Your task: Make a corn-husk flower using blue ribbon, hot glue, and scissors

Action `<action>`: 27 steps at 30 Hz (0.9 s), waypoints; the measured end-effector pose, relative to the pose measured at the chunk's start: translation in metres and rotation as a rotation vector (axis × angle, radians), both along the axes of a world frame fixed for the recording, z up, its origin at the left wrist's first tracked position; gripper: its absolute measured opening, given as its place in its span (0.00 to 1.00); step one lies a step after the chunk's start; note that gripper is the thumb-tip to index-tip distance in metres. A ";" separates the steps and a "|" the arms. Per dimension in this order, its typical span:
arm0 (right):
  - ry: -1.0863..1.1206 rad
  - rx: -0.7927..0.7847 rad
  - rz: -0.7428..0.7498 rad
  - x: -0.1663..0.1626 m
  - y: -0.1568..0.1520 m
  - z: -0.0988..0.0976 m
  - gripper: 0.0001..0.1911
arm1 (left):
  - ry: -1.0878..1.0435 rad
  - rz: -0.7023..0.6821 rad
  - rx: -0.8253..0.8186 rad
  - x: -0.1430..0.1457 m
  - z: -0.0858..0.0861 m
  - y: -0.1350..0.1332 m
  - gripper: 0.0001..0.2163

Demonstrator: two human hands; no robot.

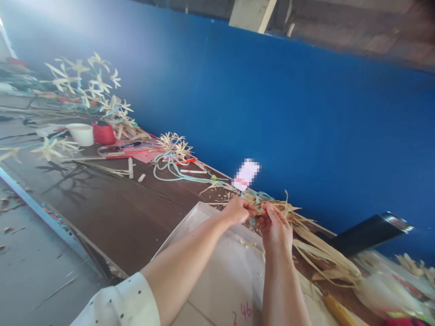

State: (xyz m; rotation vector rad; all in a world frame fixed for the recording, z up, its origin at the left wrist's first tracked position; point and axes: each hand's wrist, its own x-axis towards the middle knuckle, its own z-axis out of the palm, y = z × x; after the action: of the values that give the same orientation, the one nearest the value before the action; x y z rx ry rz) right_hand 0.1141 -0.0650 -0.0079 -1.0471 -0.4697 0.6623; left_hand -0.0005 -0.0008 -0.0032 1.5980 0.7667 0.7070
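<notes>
My left hand [239, 211] reaches in from a white sleeve with dark dots, its fingertips pinched together. Close beside it, my right hand [276, 224] is closed too, thumb against fingers. The fingertips nearly meet over the far edge of a pale tray [217, 271]; whatever small thing is between them is too fine to make out. Just behind and to the right of the hands lies a bundle of dry, straw-coloured leaf strips [319, 246]. Loose pale scraps are scattered on the brown table [136, 226] beyond the left hand.
A blue wall [288, 113] runs along the table's back. Pale flowers [98, 83] on light-blue stems, a white cup [80, 134] and a red thread spool [104, 133] stand at the left. A black cylinder [370, 233] leans at the right, near a yellow-handled tool [340, 310].
</notes>
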 end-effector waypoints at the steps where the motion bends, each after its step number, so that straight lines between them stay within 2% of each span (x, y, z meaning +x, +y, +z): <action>1: 0.005 0.005 0.006 0.000 0.000 0.000 0.18 | -0.003 -0.002 0.003 0.000 0.000 0.000 0.13; 8: 0.040 0.026 0.034 0.001 0.000 -0.001 0.17 | -0.007 -0.009 0.006 0.002 -0.003 0.000 0.13; 20: -0.006 0.018 0.027 0.002 0.000 -0.001 0.15 | 0.026 -0.027 0.061 -0.001 0.002 -0.002 0.11; 27: -0.051 0.042 0.047 0.005 -0.002 -0.002 0.13 | 0.050 -0.042 0.102 0.000 -0.001 -0.001 0.11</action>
State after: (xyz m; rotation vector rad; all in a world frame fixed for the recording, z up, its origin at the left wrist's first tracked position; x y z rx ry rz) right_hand 0.1191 -0.0668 -0.0095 -1.0177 -0.5512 0.6658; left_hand -0.0003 -0.0020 -0.0037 1.7251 0.7411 0.6872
